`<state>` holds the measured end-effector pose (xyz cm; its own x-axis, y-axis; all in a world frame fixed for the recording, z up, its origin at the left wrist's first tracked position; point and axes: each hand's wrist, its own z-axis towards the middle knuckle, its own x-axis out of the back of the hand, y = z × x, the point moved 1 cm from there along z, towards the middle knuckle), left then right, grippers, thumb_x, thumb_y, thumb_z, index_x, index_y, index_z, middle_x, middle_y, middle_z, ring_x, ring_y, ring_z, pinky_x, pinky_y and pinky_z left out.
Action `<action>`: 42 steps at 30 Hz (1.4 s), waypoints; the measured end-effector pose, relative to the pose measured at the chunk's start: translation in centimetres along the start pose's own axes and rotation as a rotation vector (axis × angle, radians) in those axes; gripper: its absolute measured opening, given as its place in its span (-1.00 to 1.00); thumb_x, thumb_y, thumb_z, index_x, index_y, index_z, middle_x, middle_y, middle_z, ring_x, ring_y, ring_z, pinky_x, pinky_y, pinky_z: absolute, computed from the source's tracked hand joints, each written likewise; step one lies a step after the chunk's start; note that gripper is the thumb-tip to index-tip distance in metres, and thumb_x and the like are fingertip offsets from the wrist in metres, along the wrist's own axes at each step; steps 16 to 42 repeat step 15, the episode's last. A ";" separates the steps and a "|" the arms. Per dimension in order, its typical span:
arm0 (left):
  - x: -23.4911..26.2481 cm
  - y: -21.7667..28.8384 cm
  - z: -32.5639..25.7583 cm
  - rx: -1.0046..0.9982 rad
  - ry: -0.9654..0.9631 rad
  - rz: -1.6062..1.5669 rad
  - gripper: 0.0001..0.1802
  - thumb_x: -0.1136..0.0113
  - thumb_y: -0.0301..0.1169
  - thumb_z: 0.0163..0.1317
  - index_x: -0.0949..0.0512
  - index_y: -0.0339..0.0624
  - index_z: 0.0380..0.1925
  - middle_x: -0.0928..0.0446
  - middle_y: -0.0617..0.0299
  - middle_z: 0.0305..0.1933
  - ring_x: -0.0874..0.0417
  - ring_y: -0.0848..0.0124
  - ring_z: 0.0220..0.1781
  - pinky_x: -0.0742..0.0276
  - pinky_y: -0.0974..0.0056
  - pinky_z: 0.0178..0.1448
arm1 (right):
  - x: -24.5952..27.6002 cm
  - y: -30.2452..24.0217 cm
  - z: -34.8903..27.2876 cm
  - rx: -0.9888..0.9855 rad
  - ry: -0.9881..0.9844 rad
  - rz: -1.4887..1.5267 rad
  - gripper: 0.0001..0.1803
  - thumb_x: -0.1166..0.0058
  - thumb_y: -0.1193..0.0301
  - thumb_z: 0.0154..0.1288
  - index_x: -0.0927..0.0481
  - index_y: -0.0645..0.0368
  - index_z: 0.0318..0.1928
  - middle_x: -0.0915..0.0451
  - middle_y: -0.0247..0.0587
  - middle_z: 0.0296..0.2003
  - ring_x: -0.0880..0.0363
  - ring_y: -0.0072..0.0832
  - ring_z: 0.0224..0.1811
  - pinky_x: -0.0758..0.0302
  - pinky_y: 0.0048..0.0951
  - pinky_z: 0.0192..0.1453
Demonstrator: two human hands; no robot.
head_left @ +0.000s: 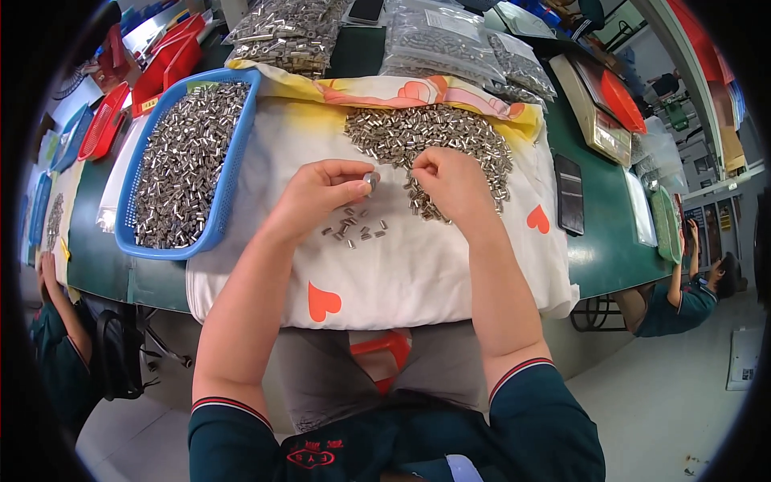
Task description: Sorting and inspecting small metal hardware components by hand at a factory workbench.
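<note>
My left hand [329, 189] is closed, thumb and forefinger pinching a small round grey metal part [372, 181] over the white cloth [385, 281]. Its exact kind is too small to tell. To its right, my right hand [454, 183] is closed too, fingertips pressed together at the near side of a heap of short silvery metal sleeves [474, 132]. Whatever those fingertips hold, if anything, is hidden. Several loose metal sleeves [347, 226] lie scattered on the cloth just below my left hand.
On the left stands a blue plastic basket [221, 189] filled with similar sleeves. Clear bags of metal parts [438, 40] line the back. A dark phone [569, 193] lies at the right on the green table [594, 261]. Other people [683, 301] sit at both sides.
</note>
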<state>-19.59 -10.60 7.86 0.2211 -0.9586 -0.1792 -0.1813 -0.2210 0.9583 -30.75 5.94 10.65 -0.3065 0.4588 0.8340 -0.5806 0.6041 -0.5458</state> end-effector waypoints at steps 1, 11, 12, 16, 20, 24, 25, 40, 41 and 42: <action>-0.1 0.0 0.0 0.002 -0.005 -0.025 -0.68 -0.15 -0.53 0.07 -0.48 -0.33 -0.12 -0.54 0.26 -0.25 -0.52 0.57 -0.26 -0.45 0.48 -0.12 | -0.1 0.0 -0.1 0.002 0.000 -0.003 -0.89 -0.07 0.44 0.03 -0.57 0.18 -0.39 -0.56 -0.19 -0.48 -0.52 -0.40 -0.46 -0.44 -0.45 -0.33; -0.3 -0.1 0.1 -0.014 0.011 -0.048 -0.69 -0.11 -0.55 0.10 -0.45 -0.36 -0.11 -0.54 0.22 -0.25 -0.52 0.55 -0.29 -0.47 0.47 -0.15 | -2.6 -0.3 0.0 0.293 0.154 -0.085 -0.95 0.00 0.52 -0.08 -0.52 0.18 -0.59 -0.50 -0.08 -0.55 -0.49 -0.20 -0.44 -0.43 -0.25 -0.30; -0.1 -0.1 0.1 -0.018 0.009 -0.046 -0.69 -0.11 -0.55 0.10 -0.45 -0.36 -0.11 -0.54 0.22 -0.25 -0.52 0.55 -0.29 -0.47 0.47 -0.15 | -2.1 -1.1 -0.4 0.251 0.167 0.041 -0.96 -0.03 0.48 -0.07 -0.53 0.17 -0.55 -0.51 -0.08 -0.54 -0.51 -0.23 -0.43 -0.43 -0.28 -0.31; 0.2 -0.2 0.2 -0.041 0.003 -0.092 -0.64 -0.08 -0.56 0.11 -0.40 -0.35 -0.04 -0.53 0.19 -0.19 -0.54 0.51 -0.24 -0.46 0.45 -0.10 | -1.5 -2.1 -0.6 0.143 -0.040 0.546 -0.84 -0.12 0.41 -0.06 -0.57 0.18 -0.41 -0.56 -0.03 -0.44 -0.57 -0.33 -0.35 -0.46 -0.35 -0.26; 0.2 -0.2 0.2 -0.041 0.003 -0.092 -0.64 -0.08 -0.56 0.11 -0.40 -0.35 -0.04 -0.53 0.19 -0.19 -0.54 0.51 -0.24 -0.46 0.45 -0.10 | -1.5 -2.1 -0.6 0.143 -0.040 0.546 -0.84 -0.12 0.41 -0.06 -0.57 0.18 -0.41 -0.56 -0.03 -0.44 -0.57 -0.33 -0.35 -0.46 -0.35 -0.26; 0.2 -0.2 0.2 -0.041 0.003 -0.092 -0.64 -0.08 -0.56 0.11 -0.40 -0.35 -0.04 -0.53 0.19 -0.19 -0.54 0.51 -0.24 -0.46 0.45 -0.10 | -1.5 -2.1 -0.6 0.143 -0.040 0.546 -0.84 -0.12 0.41 -0.06 -0.57 0.18 -0.41 -0.56 -0.03 -0.44 -0.57 -0.33 -0.35 -0.46 -0.35 -0.26; 0.2 -0.2 0.2 -0.041 0.003 -0.092 -0.64 -0.08 -0.56 0.11 -0.40 -0.35 -0.04 -0.53 0.19 -0.19 -0.54 0.51 -0.24 -0.46 0.45 -0.10 | -1.5 -2.1 -0.6 0.143 -0.040 0.546 -0.84 -0.12 0.41 -0.06 -0.57 0.18 -0.41 -0.56 -0.03 -0.44 -0.57 -0.33 -0.35 -0.46 -0.35 -0.26; 0.2 -0.2 0.2 -0.041 0.003 -0.092 -0.64 -0.08 -0.56 0.11 -0.40 -0.35 -0.04 -0.53 0.19 -0.19 -0.54 0.51 -0.24 -0.46 0.45 -0.10 | -1.5 -2.1 -0.6 0.143 -0.040 0.546 -0.84 -0.12 0.41 -0.06 -0.57 0.18 -0.41 -0.56 -0.03 -0.44 -0.57 -0.33 -0.35 -0.46 -0.35 -0.26; 0.2 -0.2 0.2 -0.041 0.003 -0.092 -0.64 -0.08 -0.56 0.11 -0.40 -0.35 -0.04 -0.53 0.19 -0.19 -0.54 0.51 -0.24 -0.46 0.45 -0.10 | -1.5 -2.1 -0.6 0.143 -0.040 0.546 -0.84 -0.12 0.41 -0.06 -0.57 0.18 -0.41 -0.56 -0.03 -0.44 -0.57 -0.33 -0.35 -0.46 -0.35 -0.26; 0.2 -0.2 0.2 -0.041 0.003 -0.092 -0.64 -0.08 -0.56 0.11 -0.40 -0.35 -0.04 -0.53 0.19 -0.19 -0.54 0.51 -0.24 -0.46 0.45 -0.10 | -1.5 -2.1 -0.6 0.143 -0.040 0.546 -0.84 -0.12 0.41 -0.06 -0.57 0.18 -0.41 -0.56 -0.03 -0.44 -0.57 -0.33 -0.35 -0.46 -0.35 -0.26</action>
